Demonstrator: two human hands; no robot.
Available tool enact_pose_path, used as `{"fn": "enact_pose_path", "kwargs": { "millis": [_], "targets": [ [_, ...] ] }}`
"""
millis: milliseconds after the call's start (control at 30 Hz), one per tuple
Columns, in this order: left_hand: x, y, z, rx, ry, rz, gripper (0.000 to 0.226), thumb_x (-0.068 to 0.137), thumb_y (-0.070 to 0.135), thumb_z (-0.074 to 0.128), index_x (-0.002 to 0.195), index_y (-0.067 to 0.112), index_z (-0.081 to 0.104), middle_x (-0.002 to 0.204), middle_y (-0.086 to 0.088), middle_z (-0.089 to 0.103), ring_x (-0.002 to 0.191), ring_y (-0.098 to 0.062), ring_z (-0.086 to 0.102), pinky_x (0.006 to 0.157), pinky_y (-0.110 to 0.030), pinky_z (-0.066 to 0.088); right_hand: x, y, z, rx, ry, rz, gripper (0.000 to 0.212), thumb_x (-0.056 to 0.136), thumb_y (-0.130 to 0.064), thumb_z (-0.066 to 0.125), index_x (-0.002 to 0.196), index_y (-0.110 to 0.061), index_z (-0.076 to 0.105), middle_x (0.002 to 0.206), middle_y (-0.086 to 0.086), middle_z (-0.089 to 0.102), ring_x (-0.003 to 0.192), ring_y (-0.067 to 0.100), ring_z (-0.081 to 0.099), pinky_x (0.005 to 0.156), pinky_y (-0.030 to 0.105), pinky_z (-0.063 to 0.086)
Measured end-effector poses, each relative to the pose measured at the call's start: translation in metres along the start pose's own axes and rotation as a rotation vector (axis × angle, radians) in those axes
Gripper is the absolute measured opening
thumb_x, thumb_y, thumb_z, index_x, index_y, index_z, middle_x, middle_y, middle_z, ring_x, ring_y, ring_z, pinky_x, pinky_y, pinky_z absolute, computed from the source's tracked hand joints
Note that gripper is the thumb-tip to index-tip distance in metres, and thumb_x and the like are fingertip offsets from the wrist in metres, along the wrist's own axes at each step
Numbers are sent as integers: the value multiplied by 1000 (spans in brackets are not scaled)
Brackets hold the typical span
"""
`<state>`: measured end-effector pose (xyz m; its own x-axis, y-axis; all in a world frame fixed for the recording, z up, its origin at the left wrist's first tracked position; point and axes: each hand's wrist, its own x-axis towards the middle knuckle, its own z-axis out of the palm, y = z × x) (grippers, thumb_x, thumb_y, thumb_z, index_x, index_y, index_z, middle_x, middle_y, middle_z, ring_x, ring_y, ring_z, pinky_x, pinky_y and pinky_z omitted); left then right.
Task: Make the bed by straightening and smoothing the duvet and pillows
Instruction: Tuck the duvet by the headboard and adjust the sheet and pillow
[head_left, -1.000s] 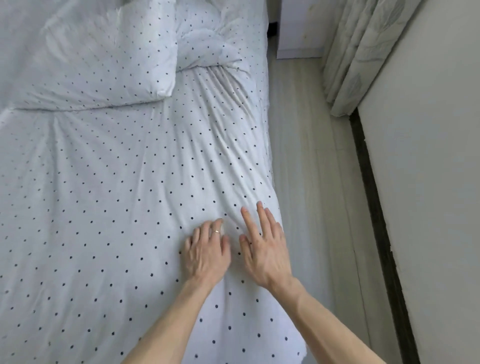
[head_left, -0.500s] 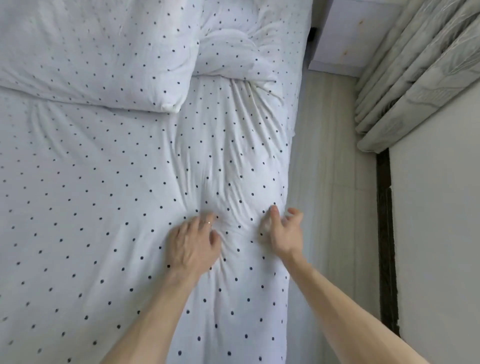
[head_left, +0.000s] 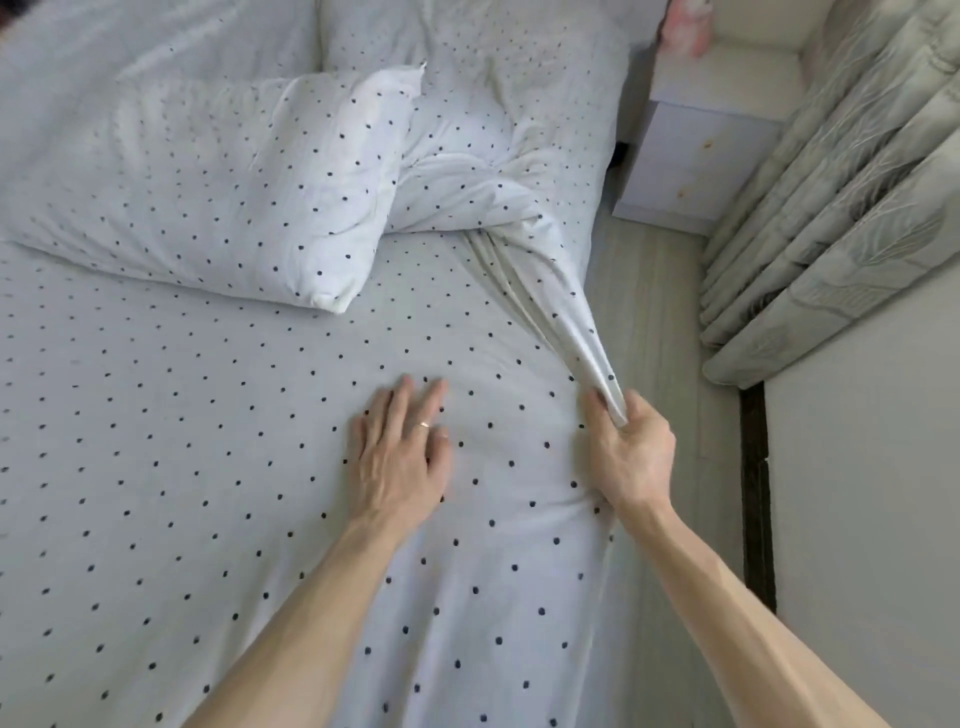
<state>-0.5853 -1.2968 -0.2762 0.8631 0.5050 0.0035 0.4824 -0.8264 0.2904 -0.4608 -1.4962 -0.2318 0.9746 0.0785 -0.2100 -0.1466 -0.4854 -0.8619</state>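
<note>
Head view:

- Duvet (head_left: 218, 467): white with dark dots, spread over most of the bed; it lies fairly flat in the middle and is bunched and folded near the head at the right side.
- Right hand (head_left: 631, 454): at the bed's right edge, fingers (head_left: 597, 410) clamped on a pinch of duvet cloth, which runs as a taut pleated ridge up to the crumpled fold (head_left: 498, 192).
- Left hand (head_left: 400, 457): laid flat on the duvet just beside the right hand, fingers extended and slightly apart, holding nothing (a ring shows on one finger).
- Handling, as a judgement: the cover looks thin, soft and light, yielding in pleats under a pull; it probably slides over its filling, so a flat palm as anchor and a grip on the edge or corner should serve better than a pinch mid-panel.
- Pillow (head_left: 208, 197): same dotted cloth, lying aslant on the duvet's upper part, one corner overlapping the crumpled fold; it may hinder drawing that fold out.
- Nightstand (head_left: 691, 156): beside the head of the bed, with a pink item on top (too blurred to identify).
- Curtain (head_left: 831, 208): hanging at the right, apart from the bed.
- Floor (head_left: 654, 312): a narrow strip between bed and wall, which leaves little standing room.
</note>
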Motion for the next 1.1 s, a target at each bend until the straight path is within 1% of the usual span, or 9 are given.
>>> {"fn": "enact_pose_path", "kwargs": {
  "millis": [100, 200, 367, 500, 700, 833, 967, 1033, 1100],
  "targets": [
    [0, 0, 11, 107, -304, -12, 57, 98, 50, 15, 154, 45, 18, 166, 2, 14, 152, -23, 11, 116, -53, 19, 5, 63, 9, -313, -103, 240, 43, 103, -41, 45, 77, -9, 55, 73, 7, 62, 83, 35, 64, 65, 34, 46],
    [-5, -11, 28, 203, -381, -66, 55, 101, 49, 17, 154, 48, 4, 168, 3, -3, 153, -22, -3, 116, -54, 13, 1, 75, 63, -386, -147, 363, 35, 105, -33, 40, 114, -4, 57, 120, 19, 62, 115, 40, 58, 85, 39, 43],
    [11, -10, 40, 179, -201, -131, 59, 96, 49, 14, 154, 46, 19, 167, 2, 10, 153, -22, 9, 114, -58, 19, 13, 38, 94, -551, -24, -300, 61, 88, -28, 56, 146, -18, 37, 162, 13, 30, 148, 34, 27, 116, 49, 26],
    [34, -2, 54, 179, -205, -269, 55, 100, 51, 14, 154, 50, 6, 167, 6, 4, 153, -20, 4, 114, -60, 16, 48, 15, 108, -580, -281, -874, 61, 99, -48, 47, 157, -34, 34, 170, 4, 20, 158, 24, 12, 126, 49, 8],
    [61, 32, 49, 260, -168, -434, 43, 94, 39, 36, 130, 35, 60, 119, 0, 60, 107, -31, 54, 74, -42, 43, 166, 101, 28, -1257, -954, 152, 88, 92, -81, 8, 162, -31, -9, 169, 4, -21, 154, 26, -27, 120, 66, -10],
    [102, 52, 35, 204, -228, -565, 36, 98, 37, 41, 128, 27, 58, 118, -4, 55, 107, -29, 51, 80, -39, 45, 183, 63, 21, -934, -676, -129, 71, 105, -50, 31, 163, -19, 4, 171, 17, -4, 157, 34, -4, 125, 57, 12],
    [142, 68, 30, 72, -157, -548, 43, 96, 31, 45, 138, 22, 50, 135, -3, 50, 122, -24, 47, 93, -39, 43, 189, -9, 52, -643, -411, -780, 77, 94, -32, 54, 160, -8, 22, 167, 22, 18, 155, 39, 18, 124, 56, 23],
    [156, 76, 30, 43, -155, -474, 47, 94, 28, 49, 140, 22, 48, 144, -3, 46, 127, -26, 48, 99, -41, 41, 197, -24, 63, -690, -499, -1045, 78, 94, -32, 50, 163, -15, 18, 171, 12, 11, 158, 30, 11, 125, 55, 17],
    [170, 78, 32, 21, -223, -463, 49, 96, 28, 44, 145, 27, 41, 152, 2, 37, 135, -21, 41, 108, -39, 36, 220, -15, 65, -1021, -786, -977, 77, 100, -38, 41, 164, -19, 2, 171, 4, -16, 159, 25, -5, 125, 59, 12]
  ]
}}
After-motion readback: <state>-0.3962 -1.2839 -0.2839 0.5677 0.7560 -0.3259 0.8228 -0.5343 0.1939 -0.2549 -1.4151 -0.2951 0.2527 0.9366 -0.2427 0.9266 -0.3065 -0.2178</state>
